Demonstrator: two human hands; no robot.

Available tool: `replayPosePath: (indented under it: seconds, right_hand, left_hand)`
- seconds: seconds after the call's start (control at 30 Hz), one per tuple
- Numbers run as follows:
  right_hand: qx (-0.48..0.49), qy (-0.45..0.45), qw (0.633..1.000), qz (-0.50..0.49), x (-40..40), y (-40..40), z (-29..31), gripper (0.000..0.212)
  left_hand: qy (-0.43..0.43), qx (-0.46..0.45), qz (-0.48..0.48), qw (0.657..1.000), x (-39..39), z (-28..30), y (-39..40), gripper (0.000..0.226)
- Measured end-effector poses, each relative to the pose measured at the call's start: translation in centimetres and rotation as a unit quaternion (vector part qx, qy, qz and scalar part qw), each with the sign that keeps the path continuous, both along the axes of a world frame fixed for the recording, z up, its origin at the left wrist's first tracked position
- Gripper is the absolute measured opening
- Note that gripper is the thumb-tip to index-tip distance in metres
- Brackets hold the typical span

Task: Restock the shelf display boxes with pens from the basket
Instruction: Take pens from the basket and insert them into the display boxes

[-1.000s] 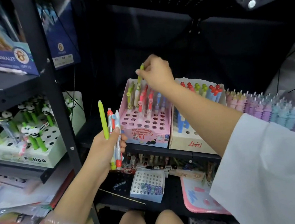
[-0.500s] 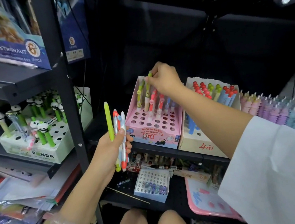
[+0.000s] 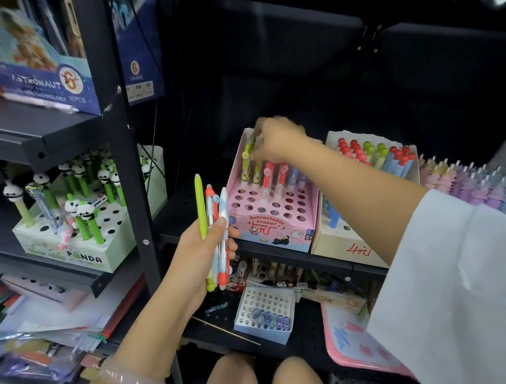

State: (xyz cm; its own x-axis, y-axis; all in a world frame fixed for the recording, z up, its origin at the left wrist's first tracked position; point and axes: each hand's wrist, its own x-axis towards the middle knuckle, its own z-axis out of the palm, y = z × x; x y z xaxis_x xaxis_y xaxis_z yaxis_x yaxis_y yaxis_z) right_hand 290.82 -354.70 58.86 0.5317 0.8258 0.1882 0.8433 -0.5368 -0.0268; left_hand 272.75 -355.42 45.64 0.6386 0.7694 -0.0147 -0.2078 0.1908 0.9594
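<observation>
Right hand (image 3: 281,142) has come lower over the pink cardboard display box (image 3: 274,217) on the black metal shelf (image 3: 328,260) than 1 second ago, its fingers pinching a lime-green pen (image 3: 249,152) whose tip now seems to be entering a back-row hole, beside the green and red pens already standing there. Left hand (image 3: 203,251) keeps gripping 3 spare pens (image 3: 213,223), green, orange and pale blue, just in front of the box. So 1 more slot looks nearly filled; no basket is in view.

A green pen (image 3: 249,149) stands tilted in the back row of my pink display box (image 3: 274,217); three spare pens (image 3: 215,225) stand upright beside it.
</observation>
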Motion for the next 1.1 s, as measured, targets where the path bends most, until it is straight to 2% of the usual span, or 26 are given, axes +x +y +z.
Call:
replayPosePath:
  seconds: [0.07,0.1,0.17,0.23,0.33,0.43,0.53,0.63,0.7,0.77,0.83,0.9,1.0,1.1]
  right_hand:
    - [0.056,-0.039,0.995,0.074,-0.9,-0.7,-0.2,0.037]
    - [0.068,-0.043,0.986,0.147,-1.6,-1.0,-0.2,0.035]
    - [0.023,-0.009,0.947,0.319,-3.2,-1.9,-0.5,0.035]
    - [-0.060,0.007,0.908,0.413,-4.5,-2.6,-0.9,0.034]
    - [-0.140,-0.050,0.887,0.437,-5.0,-2.9,-1.4,0.026]
    - [-0.158,-0.063,0.886,0.432,-4.5,-3.3,-0.9,0.022]
    - [-0.139,-0.066,0.899,0.411,-3.2,-4.1,0.3,0.023]
    - [-0.085,-0.027,0.927,0.363,-1.9,-5.1,1.5,0.021]
    - [-0.027,0.018,0.948,0.317,-1.4,-5.6,1.4,0.020]
    - [0.047,0.101,0.961,0.255,-1.6,-6.1,0.5,0.019]
    - [0.112,0.208,0.950,0.202,-2.3,-6.3,-1.0,0.020]
    - [0.148,0.323,0.921,0.162,-3.3,-6.6,-2.7,0.020]
    - [0.161,0.491,0.844,0.144,-5.2,-7.3,-5.4,0.018]
    - [0.144,0.579,0.787,0.157,-6.8,-7.8,-7.3,0.019]
  left_hand:
    - [0.009,-0.003,-0.002,1.000,-0.2,0.0,0.0,0.020]
    - [0.013,-0.001,-0.004,1.000,-0.2,0.1,0.1,0.020]
    - [0.017,0.002,-0.009,1.000,-0.2,0.1,0.1,0.018]
    - [0.022,0.004,-0.022,1.000,0.0,0.2,-0.2,0.016]
    - [0.035,0.016,-0.049,0.998,0.2,0.4,-0.6,0.016]
    - [0.057,0.031,-0.079,0.995,0.1,0.3,-0.8,0.012]
    - [0.073,0.035,-0.105,0.991,-0.6,0.0,-0.6,0.011]
    - [0.081,0.037,-0.085,0.992,-1.1,-0.4,-0.1,0.010]
    - [0.058,0.012,-0.046,0.997,-1.0,-0.7,0.2,0.008]
    - [0.021,-0.009,0.000,1.000,-0.6,-0.7,0.3,0.007]
    - [-0.016,-0.016,0.038,0.999,-0.3,-0.4,0.2,0.005]
    - [-0.057,-0.018,0.056,0.997,0.2,0.3,0.0,0.005]
    - [-0.091,-0.012,0.096,0.991,0.9,1.4,-0.1,0.001]
    - [-0.070,-0.011,0.118,0.991,1.2,2.1,0.0,0.012]
